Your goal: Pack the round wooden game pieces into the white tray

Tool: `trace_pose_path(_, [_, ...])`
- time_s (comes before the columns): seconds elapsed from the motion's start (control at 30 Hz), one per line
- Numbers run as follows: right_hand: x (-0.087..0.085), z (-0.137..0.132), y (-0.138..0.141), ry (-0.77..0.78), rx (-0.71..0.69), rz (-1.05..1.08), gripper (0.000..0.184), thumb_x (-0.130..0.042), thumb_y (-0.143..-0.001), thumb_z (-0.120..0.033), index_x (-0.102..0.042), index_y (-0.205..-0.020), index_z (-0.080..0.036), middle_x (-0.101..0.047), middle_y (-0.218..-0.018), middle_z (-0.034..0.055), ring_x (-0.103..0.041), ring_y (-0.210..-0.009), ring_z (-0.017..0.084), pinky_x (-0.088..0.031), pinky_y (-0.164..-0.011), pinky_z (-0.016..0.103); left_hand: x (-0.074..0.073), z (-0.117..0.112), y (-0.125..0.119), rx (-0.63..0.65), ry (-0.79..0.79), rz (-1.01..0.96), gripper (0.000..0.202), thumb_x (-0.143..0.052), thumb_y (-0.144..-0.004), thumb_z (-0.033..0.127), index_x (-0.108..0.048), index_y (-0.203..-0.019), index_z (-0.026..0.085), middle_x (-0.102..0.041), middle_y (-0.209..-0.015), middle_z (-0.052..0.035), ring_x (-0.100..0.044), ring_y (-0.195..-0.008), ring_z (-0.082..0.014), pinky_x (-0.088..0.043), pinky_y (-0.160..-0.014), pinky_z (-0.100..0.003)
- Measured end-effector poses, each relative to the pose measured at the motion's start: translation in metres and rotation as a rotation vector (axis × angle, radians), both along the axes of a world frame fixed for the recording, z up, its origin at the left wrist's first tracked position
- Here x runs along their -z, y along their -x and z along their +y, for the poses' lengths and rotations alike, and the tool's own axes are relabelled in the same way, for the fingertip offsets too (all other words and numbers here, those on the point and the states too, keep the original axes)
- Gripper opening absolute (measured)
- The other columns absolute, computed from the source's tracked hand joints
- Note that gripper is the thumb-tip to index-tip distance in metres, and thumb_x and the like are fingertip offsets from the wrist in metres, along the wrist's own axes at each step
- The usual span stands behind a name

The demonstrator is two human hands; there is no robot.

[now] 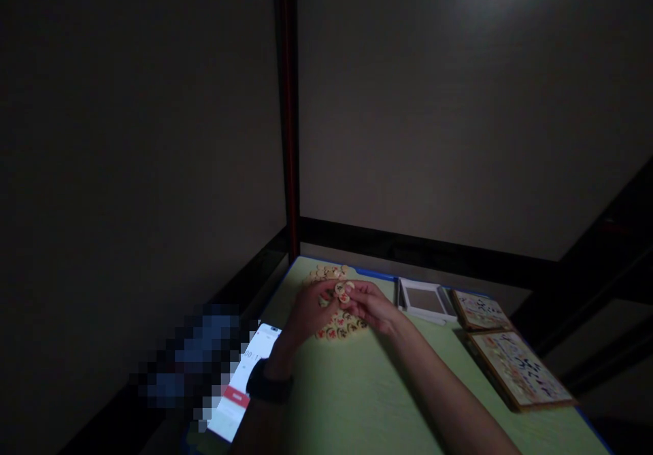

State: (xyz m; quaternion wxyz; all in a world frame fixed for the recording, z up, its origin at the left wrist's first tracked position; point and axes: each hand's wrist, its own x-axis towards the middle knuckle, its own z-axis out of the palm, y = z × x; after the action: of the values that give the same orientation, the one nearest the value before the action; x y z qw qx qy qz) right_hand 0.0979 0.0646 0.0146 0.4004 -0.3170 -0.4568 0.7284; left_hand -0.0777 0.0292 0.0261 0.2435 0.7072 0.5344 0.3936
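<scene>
A broad, near-black wristband [269, 381] circles the left wrist, just behind the left hand [306, 313]; its rounded upper edge bulges a little on the left side, and the dim light hides whether it carries a watch face. The right hand [376, 304] is bare, as is the smooth right forearm [441, 377], which widens gradually from a slim wrist toward its near end. Beyond the band, on the near side, the left forearm [262, 422] sinks into deep shadow, its details too dark to make out.
</scene>
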Motion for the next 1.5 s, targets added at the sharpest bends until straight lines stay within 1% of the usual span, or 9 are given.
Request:
trace_pose_path(0.23, [0.006,-0.002,0.004,0.03,-0.029,0.022,0.041,-0.09,-0.062,-0.042,-0.07,-0.081,-0.011,-0.065,-0.062,-0.0001,-0.057,-0.05,0.005,-0.035,-0.041,0.012,0.005,0.004,-0.007,-0.087,-0.049,0.019,0.025,-0.065,-0.08,0.016,-0.073,-0.104,0.02,-0.074,-0.106,-0.0042,-0.066,-0.098,-0.0186,-0.051,-0.095,-0.032])
trace_pose_path(0.43, [-0.001,-0.003,-0.002,0.096,-0.012,0.058,0.027,-0.074,-0.081,-0.035,-0.067,-0.095,-0.014,-0.063,-0.072,0.001,-0.047,-0.048,0.005,-0.031,-0.039,0.015,0.007,0.012,0.018,-0.22,0.017,0.022,0.025,-0.06,-0.086,0.021,-0.069,-0.11,0.019,-0.074,-0.106,-0.0047,-0.069,-0.09,-0.0168,-0.053,-0.082,-0.027])
trace_pose_path(0.57, [-0.001,0.0,-0.005,0.203,-0.008,0.089,0.018,-0.064,-0.087,-0.032,-0.06,-0.093,-0.015,-0.053,-0.063,-0.0032,-0.042,-0.045,0.006,-0.024,-0.037,0.014,0.012,0.01,0.04,-0.153,0.138,0.327,0.018,-0.068,-0.079,0.018,-0.071,-0.097,0.018,-0.074,-0.094,-0.0042,-0.067,-0.088,-0.0187,-0.05,-0.082,-0.028])
trace_pose_path(0.7, [0.004,0.002,-0.004,0.184,-0.01,0.044,0.018,-0.064,-0.088,-0.031,-0.061,-0.092,-0.013,-0.056,-0.062,-0.0015,-0.036,-0.04,0.003,-0.016,-0.033,0.012,0.019,0.005,0.048,-0.07,0.153,0.547,0.016,-0.07,-0.073,0.014,-0.072,-0.088,0.018,-0.071,-0.098,-0.006,-0.064,-0.092,-0.0199,-0.047,-0.084,-0.029])
trace_pose_path(0.87, [0.001,0.0,-0.004,0.174,0.014,-0.014,0.018,-0.066,-0.089,-0.029,-0.063,-0.092,-0.011,-0.068,-0.069,0.0061,-0.05,-0.044,0.005,-0.032,-0.035,0.012,0.024,0.001,0.049,0.01,0.226,0.573,0.016,-0.068,-0.07,0.011,-0.072,-0.084,0.018,-0.07,-0.092,-0.0036,-0.063,-0.088,-0.02,-0.047,-0.079,-0.028])
trace_pose_path(0.97, [-0.002,-0.002,-0.003,0.15,0.015,-0.053,0.017,-0.067,-0.089,-0.028,-0.063,-0.091,-0.011,-0.067,-0.067,0.0042,-0.056,-0.046,0.007,-0.04,-0.038,0.014,0.025,0.002,0.048,0.036,0.267,0.561,0.016,-0.068,-0.07,0.012,-0.072,-0.085,0.018,-0.069,-0.088,-0.0027,-0.063,-0.085,-0.02,-0.047,-0.077,-0.028])
trace_pose_path(1.2, [0.002,-0.004,0.005,-0.018,0.168,-0.2,0.032,-0.074,-0.078,-0.042,-0.06,-0.079,-0.014,-0.049,-0.05,-0.008,-0.04,-0.035,0.004,-0.025,-0.029,0.014,0.027,0.004,0.049,0.04,0.322,0.524,0.03,-0.074,-0.068,0.012,-0.072,-0.098,0.016,-0.069,-0.089,-0.0015,-0.063,-0.084,-0.0166,-0.046,-0.075,-0.025])
trace_pose_path(1.33, [0.007,-0.005,0.008,-0.077,0.243,-0.208,0.035,-0.073,-0.077,-0.047,-0.056,-0.079,-0.016,-0.049,-0.053,-0.0082,-0.042,-0.038,0.005,-0.025,-0.03,0.014,0.026,0.006,0.051,0.016,0.319,0.477,0.031,-0.072,-0.072,0.014,-0.072,-0.103,0.019,-0.071,-0.09,-0.0001,-0.064,-0.082,-0.0154,-0.046,-0.074,-0.023])
trace_pose_path(1.5, [0.009,-0.004,0.008,-0.073,0.223,-0.245,0.032,-0.065,-0.083,-0.048,-0.055,-0.086,-0.017,-0.051,-0.057,-0.0065,-0.044,-0.04,0.006,-0.027,-0.032,0.014,0.015,0.007,0.038,-0.1,0.178,0.554,0.021,-0.053,-0.09,0.017,-0.073,-0.096,0.019,-0.072,-0.101,-0.0064,-0.064,-0.097,-0.0186,-0.046,-0.088,-0.028])
